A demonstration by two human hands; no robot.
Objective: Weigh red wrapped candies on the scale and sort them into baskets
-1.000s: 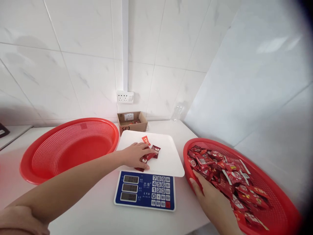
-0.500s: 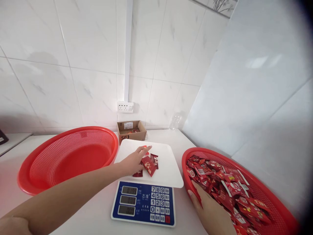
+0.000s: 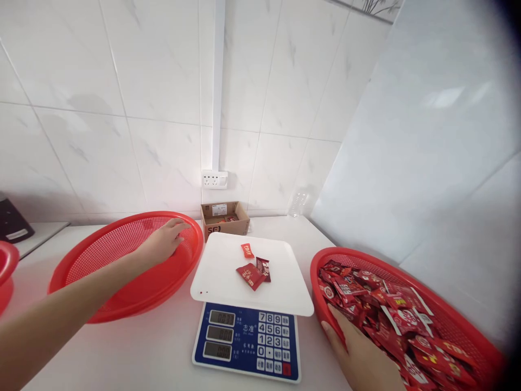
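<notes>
Head view, and there it was: the left hand (image 3: 163, 243) lay open in the left red mesh basket (image 3: 200, 239), while the right hand (image 3: 358, 350) sank into the red-wrapped sweets (image 3: 391, 309) heaped in the right basket (image 3: 314, 277), its grip hidden. Three packets (image 3: 252, 274) sat on the digital scale (image 3: 246, 339) for weighing, its readout too blurred to read.

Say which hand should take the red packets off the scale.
Left hand, probably: it rests in the round red mesh basket beside the white scale platter; the right hand is farther, in the packet-filled red basket.
</notes>
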